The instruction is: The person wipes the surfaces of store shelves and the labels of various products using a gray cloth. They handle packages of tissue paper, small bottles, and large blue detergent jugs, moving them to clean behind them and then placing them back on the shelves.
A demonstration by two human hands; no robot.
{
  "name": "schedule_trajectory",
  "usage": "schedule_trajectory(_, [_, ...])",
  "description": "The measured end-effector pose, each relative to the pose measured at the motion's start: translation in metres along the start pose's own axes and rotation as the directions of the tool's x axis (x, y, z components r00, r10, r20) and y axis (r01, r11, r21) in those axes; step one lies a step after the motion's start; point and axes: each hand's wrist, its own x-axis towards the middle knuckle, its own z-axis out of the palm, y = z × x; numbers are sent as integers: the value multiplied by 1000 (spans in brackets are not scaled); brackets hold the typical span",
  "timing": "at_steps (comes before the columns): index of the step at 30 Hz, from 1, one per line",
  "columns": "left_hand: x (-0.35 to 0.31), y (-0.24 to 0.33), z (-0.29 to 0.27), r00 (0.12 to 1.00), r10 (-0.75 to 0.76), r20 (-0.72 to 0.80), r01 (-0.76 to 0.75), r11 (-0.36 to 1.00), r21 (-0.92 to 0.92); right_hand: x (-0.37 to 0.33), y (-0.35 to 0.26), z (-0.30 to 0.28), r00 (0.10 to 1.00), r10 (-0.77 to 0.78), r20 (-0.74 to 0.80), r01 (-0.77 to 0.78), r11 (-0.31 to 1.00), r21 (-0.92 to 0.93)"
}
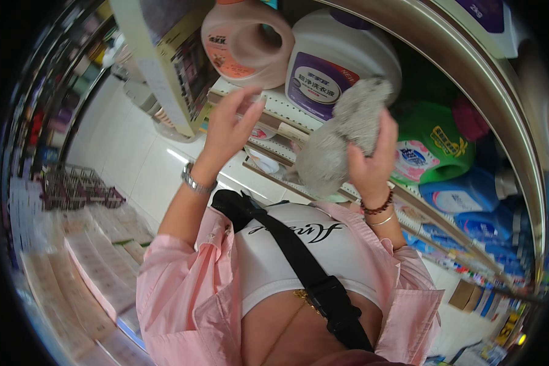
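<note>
A crumpled grey cloth (pixel 338 146) is in my right hand (pixel 375 160), pressed between thumb and fingers, and it hangs down in front of the shelf. Its upper end covers part of the label on a large white detergent jug (pixel 317 76) with a purple label. My left hand (pixel 230 125) is raised beside the shelf edge, fingers and thumb apart, with nothing visible in it. Closest to that hand stands a pale pink detergent jug (pixel 244 46) with a looped handle. Both jugs rest on the perforated white shelf (pixel 290 110).
Right of the cloth are a green jug (pixel 427 143) and several blue bottles (pixel 457 194). A curved metal rail (pixel 488 73) runs above them. At left, a cardboard display panel (pixel 165 61) stands at the shelf's end; lower down are a wire basket (pixel 82 188) and stacked packages (pixel 97 268).
</note>
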Motion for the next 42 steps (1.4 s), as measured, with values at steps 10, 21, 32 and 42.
schedule_trajectory(10, [211, 27, 68, 684, 468, 559, -641, 752, 154, 89, 5, 26, 949, 3, -316, -212, 748, -629])
schedule_trajectory(21, [253, 11, 53, 563, 541, 625, -677, 735, -26, 64, -18, 100, 951, -306, -50, 147, 588, -795])
schedule_trajectory(32, [269, 7, 63, 512, 601, 614, -799, 596, 83, 95, -32, 146, 990, -90, 110, 139, 466, -874])
schedule_trajectory(42, [269, 15, 86, 483, 635, 603, -828, 556, 77, 7, -8, 54, 996, -58, -69, -2, 755, -655])
